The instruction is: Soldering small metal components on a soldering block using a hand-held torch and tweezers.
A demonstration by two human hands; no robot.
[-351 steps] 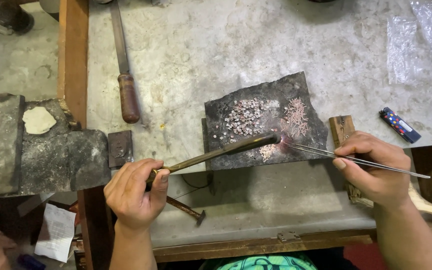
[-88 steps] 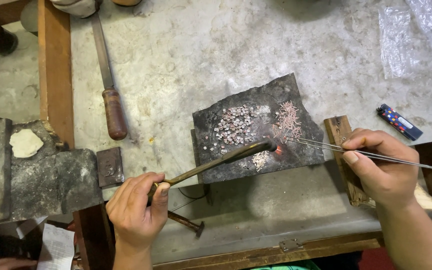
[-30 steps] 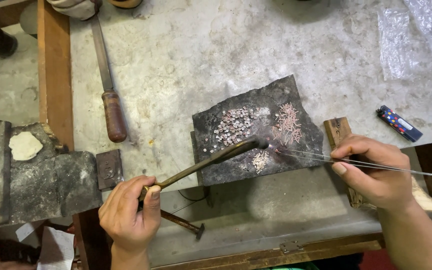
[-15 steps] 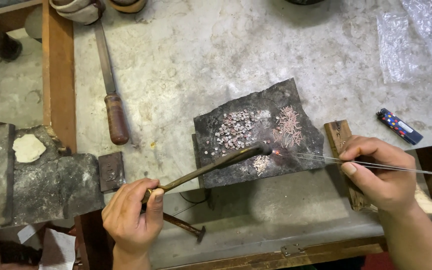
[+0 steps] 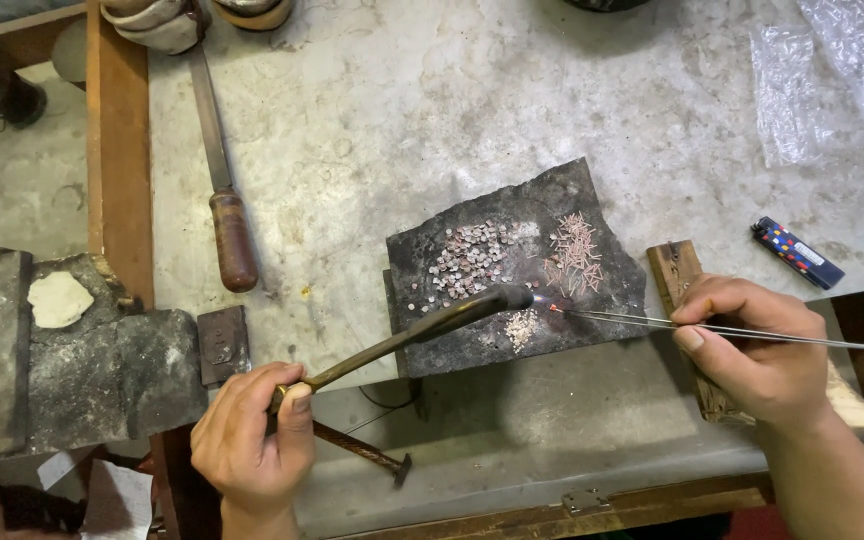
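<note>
My left hand (image 5: 252, 440) grips the handle of a long brass torch (image 5: 422, 330) whose dark nozzle points at a small glowing spot on a charred black slab (image 5: 472, 330). My right hand (image 5: 752, 345) pinches long thin metal tweezers (image 5: 652, 320); their tips reach the glowing spot from the right. On the slab lie a cluster of several small round metal pieces (image 5: 467, 260), a pile of short pinkish wire bits (image 5: 574, 255) and a small heap of pale filings (image 5: 522, 328).
A file with a wooden handle (image 5: 227, 215) lies on the grey bench top (image 5: 372, 110). A multicoloured lighter (image 5: 797, 253) and a clear plastic bag (image 5: 822, 75) are at the right. Dark stone blocks (image 5: 82, 370) stand at the left, a wooden peg (image 5: 677, 270) under my right hand.
The camera view has shifted slightly. Both hands stay in place, with torch and tweezers held on the same glowing spot on the slab.
</note>
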